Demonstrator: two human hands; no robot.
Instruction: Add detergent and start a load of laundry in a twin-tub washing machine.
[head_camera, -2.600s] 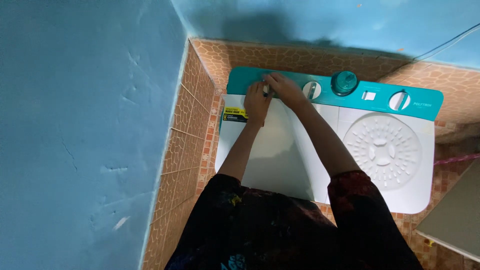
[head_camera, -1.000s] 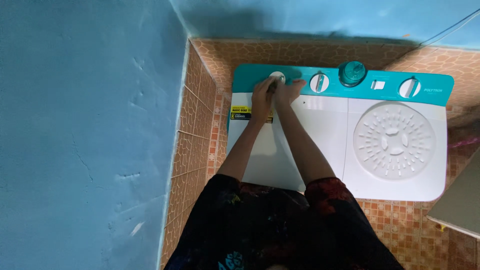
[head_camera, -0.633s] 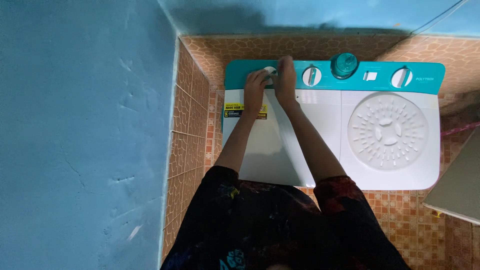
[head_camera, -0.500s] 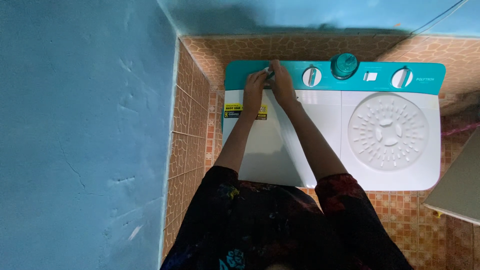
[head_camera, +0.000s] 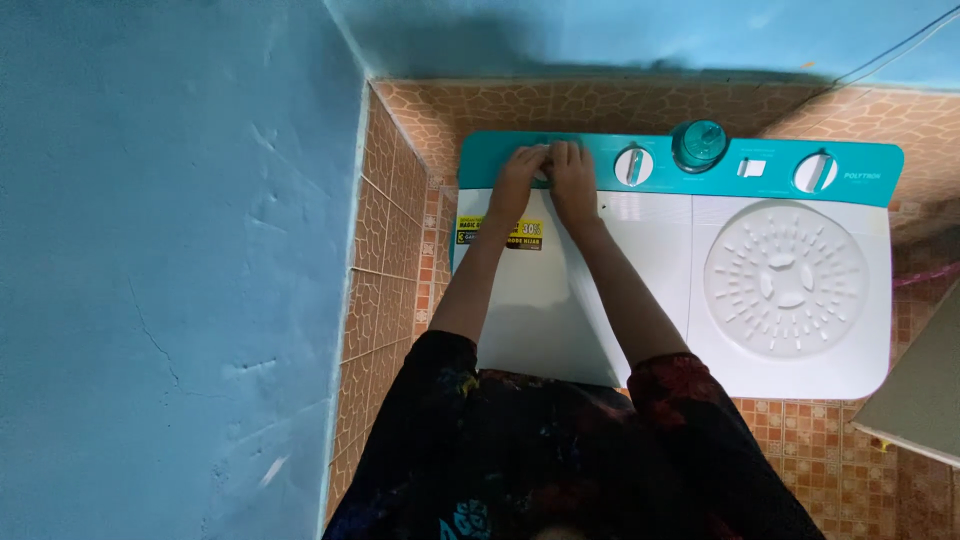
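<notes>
Both hands now meet over the leftmost white round knob, hiding it: left hand (head_camera: 520, 180) and right hand (head_camera: 573, 178) side by side, fingertips touching, upper centre of frame.

Both hands on the teal control panel (head_camera: 680, 170) of a twin-tub washing machine (head_camera: 640, 290); left hand (head_camera: 522, 178) and right hand (head_camera: 573, 180) side by side, covering the leftmost dial; sticker (head_camera: 500, 233) just below the left wrist.
</notes>
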